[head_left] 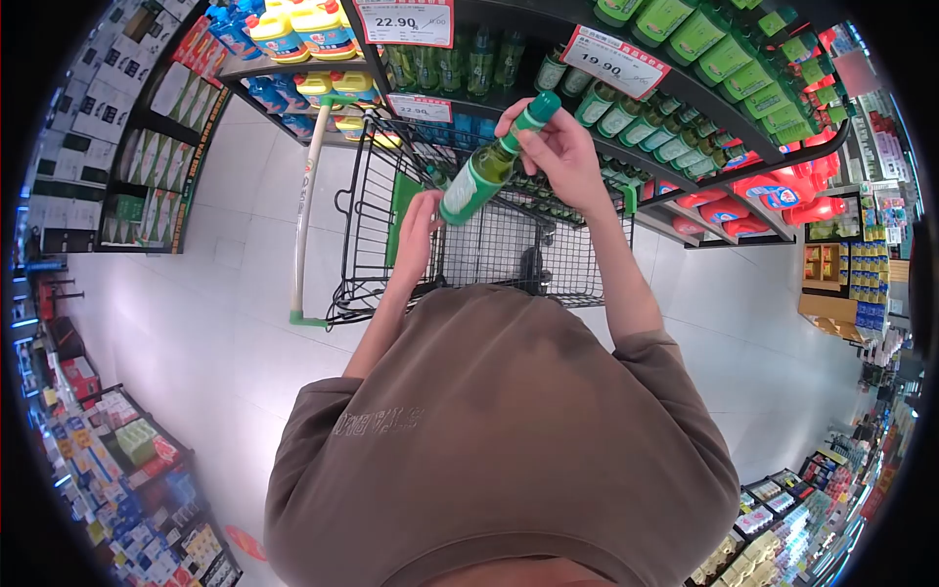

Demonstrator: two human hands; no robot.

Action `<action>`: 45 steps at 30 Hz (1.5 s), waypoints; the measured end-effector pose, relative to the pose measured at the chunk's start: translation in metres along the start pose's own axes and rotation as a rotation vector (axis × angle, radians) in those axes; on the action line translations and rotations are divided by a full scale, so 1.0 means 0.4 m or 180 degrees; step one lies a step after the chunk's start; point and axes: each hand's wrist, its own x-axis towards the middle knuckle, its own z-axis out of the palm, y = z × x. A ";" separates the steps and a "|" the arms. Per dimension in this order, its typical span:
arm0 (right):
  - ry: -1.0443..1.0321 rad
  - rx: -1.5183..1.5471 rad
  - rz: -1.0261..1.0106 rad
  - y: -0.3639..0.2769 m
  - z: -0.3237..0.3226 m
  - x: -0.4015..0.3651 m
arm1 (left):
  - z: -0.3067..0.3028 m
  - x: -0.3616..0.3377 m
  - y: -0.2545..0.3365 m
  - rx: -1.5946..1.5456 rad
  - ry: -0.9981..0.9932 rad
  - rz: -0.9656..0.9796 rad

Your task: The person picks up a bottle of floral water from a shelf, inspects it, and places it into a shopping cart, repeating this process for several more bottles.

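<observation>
A green glass bottle (476, 184) with a green cap and a pale printed label is held tilted over the shopping cart, its neck to the upper right. My right hand (559, 147) is closed around its neck just under the cap, thumb on the near side. At the bottle's base, the fingers of my left hand (421, 230) press against its lower edge, partly hidden by the angle. Below both hands stands the black wire shopping cart (381, 210) with green trim.
Ahead, shelves hold rows of green bottles (636, 125) under a price sign (614, 61). Yellow jugs (303, 34) stand at the upper left, red bottles (773, 191) at the right. The cart's handle (309, 186) is on my left. White tiled floor (235, 293) surrounds me.
</observation>
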 end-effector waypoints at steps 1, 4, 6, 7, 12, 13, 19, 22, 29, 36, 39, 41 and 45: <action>-0.0154 0.0246 0.0025 -0.013 0.006 -0.002 | 0.014 -0.006 0.032 -0.0546 -0.0258 -0.0036; -0.0251 0.0724 0.0201 -0.015 0.022 0.015 | 0.111 -0.090 0.218 -0.1880 -0.1184 -0.1095; -0.0273 0.1467 0.0292 0.023 0.021 0.034 | 0.119 -0.117 0.213 -0.1956 -0.1727 -0.0944; -0.0243 0.1459 0.0454 0.004 0.023 0.037 | 0.127 -0.134 0.210 -0.2061 -0.2287 -0.0749; -0.0118 0.1470 0.0400 0.025 0.044 0.024 | 0.161 -0.173 0.213 -0.1677 -0.1699 -0.0660; -0.0175 0.1471 0.0432 0.028 0.045 0.021 | 0.163 -0.178 0.208 -0.1606 -0.1557 -0.0726; -0.0193 0.2058 0.0835 0.046 0.075 -0.011 | 0.169 -0.177 0.193 -0.1648 -0.1474 -0.0767; 0.0045 0.2481 0.1140 0.058 0.098 -0.032 | 0.167 -0.176 0.185 -0.1605 -0.1394 -0.0816; 0.0168 0.2812 0.1169 0.076 0.080 -0.042 | 0.171 -0.175 0.168 -0.1338 -0.1553 -0.0827; 0.0360 0.2661 0.1260 0.073 0.074 -0.044 | 0.172 -0.178 0.176 -0.1583 -0.1842 -0.0827; 0.0276 0.2756 0.1220 0.073 0.079 -0.046 | 0.170 -0.176 0.169 -0.1555 -0.1871 -0.0848; 0.0275 0.2769 0.1172 0.073 0.079 -0.049 | 0.166 -0.175 0.157 -0.1527 -0.1888 -0.0827; 0.0203 0.3000 0.1250 0.084 0.074 -0.048 | 0.168 -0.181 0.163 -0.1614 -0.1840 -0.0878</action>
